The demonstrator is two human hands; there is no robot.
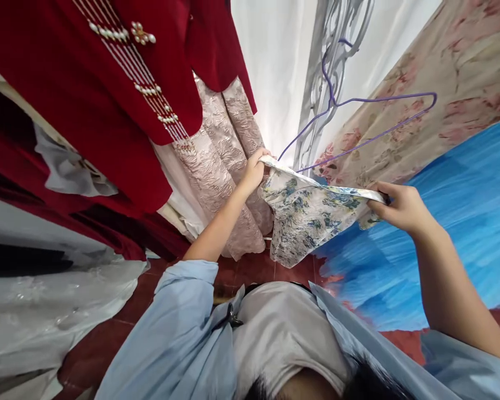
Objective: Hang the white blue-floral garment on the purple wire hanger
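Observation:
A white skirt (302, 214) with a blue, green and yellow floral print hangs in front of me, stretched by its waistband between my two hands. My left hand (255, 168) is closed around the waistband's left end. The right end is pinched between the thumb and fingers of my right hand (404, 208). Just behind the waistband is a purple wire hanger (383, 100), its hook up by a white scrolled metal stand; its lower left corner is hidden behind the skirt.
Red garments with bead trim (158, 50) and a pale pink brocade garment (216, 150) hang at left. White lace fabric (66, 316) is at lower left. A floral drape (454, 83) and bright blue fabric (450, 194) hang at right. The floor (250, 269) has reddish tiles.

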